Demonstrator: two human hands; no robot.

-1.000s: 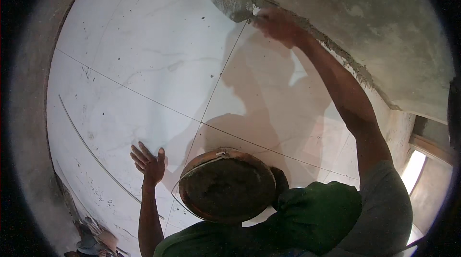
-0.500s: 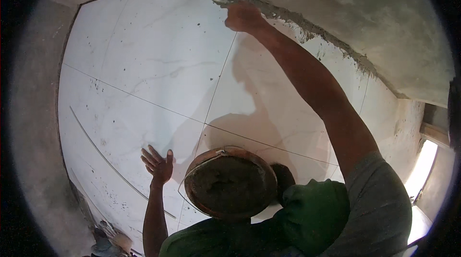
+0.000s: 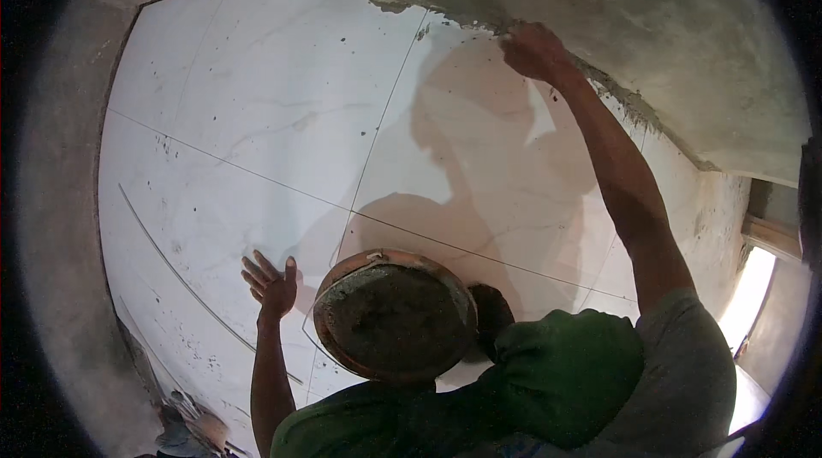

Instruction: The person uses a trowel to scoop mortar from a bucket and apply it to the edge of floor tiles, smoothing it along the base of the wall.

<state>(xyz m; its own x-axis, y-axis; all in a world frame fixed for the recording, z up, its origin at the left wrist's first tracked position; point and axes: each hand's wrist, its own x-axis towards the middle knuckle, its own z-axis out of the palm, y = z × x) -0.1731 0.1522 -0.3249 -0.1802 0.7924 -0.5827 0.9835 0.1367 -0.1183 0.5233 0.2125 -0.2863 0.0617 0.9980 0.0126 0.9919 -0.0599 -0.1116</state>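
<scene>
My left hand [image 3: 272, 287] rests with fingers spread on the white marble-veined tiled floor [image 3: 240, 64], left of a round, rusty bucket [image 3: 394, 312] with a wire handle and dark grey mortar inside. My right arm stretches to the far edge, where my right hand [image 3: 535, 53] is closed on a trowel, mostly hidden now behind the hand. It is at a ragged band of wet grey mortar [image 3: 445, 4] between the tiles and the concrete wall [image 3: 651, 13].
A concrete wall [image 3: 64, 201] runs down the left side. A long thin strip [image 3: 184, 272] lies on the left tiles. At the lower left is a pile of items [image 3: 193, 428], hard to make out. A bright opening [image 3: 745, 295] is at the right.
My right hand moved left along the mortar band, then back right, and the trowel blade seen earlier is now hidden. My left hand stays spread on the tiles. The view shifted slightly.
</scene>
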